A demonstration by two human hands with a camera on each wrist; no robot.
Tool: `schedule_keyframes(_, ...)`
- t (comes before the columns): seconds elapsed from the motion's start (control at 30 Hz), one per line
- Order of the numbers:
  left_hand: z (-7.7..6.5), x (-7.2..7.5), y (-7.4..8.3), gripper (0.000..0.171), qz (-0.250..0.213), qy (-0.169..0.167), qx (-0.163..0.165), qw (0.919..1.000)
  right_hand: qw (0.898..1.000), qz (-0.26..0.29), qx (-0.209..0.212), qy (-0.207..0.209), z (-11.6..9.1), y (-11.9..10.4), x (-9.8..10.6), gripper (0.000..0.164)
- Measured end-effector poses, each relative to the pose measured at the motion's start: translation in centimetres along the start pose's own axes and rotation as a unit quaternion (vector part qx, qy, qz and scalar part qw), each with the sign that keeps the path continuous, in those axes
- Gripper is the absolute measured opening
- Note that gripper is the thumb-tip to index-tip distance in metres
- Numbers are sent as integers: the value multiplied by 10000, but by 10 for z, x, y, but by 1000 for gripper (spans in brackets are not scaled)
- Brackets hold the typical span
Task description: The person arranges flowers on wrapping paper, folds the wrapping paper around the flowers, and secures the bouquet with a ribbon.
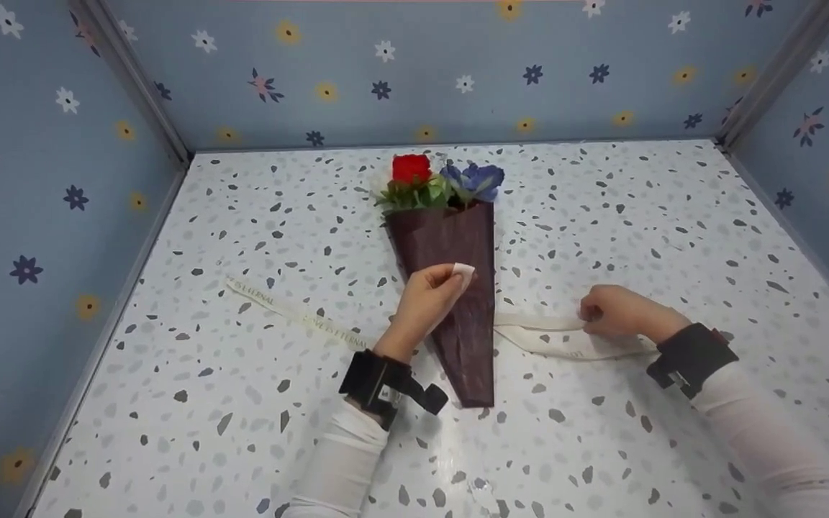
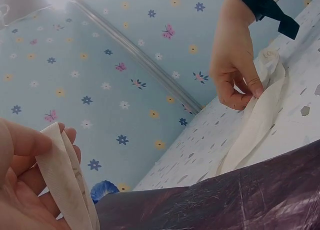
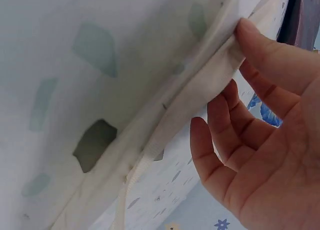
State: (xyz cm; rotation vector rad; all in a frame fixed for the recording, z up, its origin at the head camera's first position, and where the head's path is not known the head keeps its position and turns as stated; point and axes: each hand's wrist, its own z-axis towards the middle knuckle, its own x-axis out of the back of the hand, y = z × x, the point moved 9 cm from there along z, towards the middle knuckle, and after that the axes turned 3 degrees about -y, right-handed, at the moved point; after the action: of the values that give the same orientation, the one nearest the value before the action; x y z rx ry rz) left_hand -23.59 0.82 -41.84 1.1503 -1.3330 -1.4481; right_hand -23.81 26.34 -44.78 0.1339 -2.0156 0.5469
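Observation:
A bouquet in dark maroon wrapping paper (image 1: 450, 244) lies on the speckled table, with a red rose (image 1: 411, 169) and a blue flower (image 1: 478, 181) at its top. Above the wrapping, my left hand (image 1: 430, 291) pinches a cream ribbon (image 2: 62, 172) between thumb and fingers; a short pale piece shows past the fingertips in the head view. To the right of the bouquet, my right hand (image 1: 623, 313) pinches another stretch of cream ribbon (image 1: 540, 321) that comes out from the wrapping's right edge. This ribbon loops back along the table below the hand.
Left of the bouquet, a lettered length of ribbon (image 1: 270, 306) stretches across the speckled tabletop (image 1: 227, 417). Flower-patterned panels (image 1: 443, 79) stand along the back and both sides of the table. Each wrist carries a black strap (image 1: 695, 356).

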Motion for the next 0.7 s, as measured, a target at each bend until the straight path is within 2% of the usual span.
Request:
schedule_keyframes(0.1, 0, -1, 0, 25, 100, -56, -69, 9999, 9995, 311, 65, 10, -2, -2, 3, 8)
schedule_keyframes(0.27, 1, -3, 2, 28, 175, -226, -206, 9994, 9925, 1205, 149, 123, -5, -10, 19, 13)
schedule_keyframes(0.47, 0, -6, 5, 28, 619, -384, -309, 9969, 9811, 1667, 838, 516, -12, -46, 51, 13)
schedule_keyframes(0.6, -1, -6, 4, 28, 651, -393, -318, 9966, 9723, 1796, 1406, 508, -16, -77, 67, 13)
schedule_keyframes(0.7, -2, -10, 4, 29, 600, -539, -317, 9962, 9587, 1962, 2014, 426, -19, -103, 74, 11)
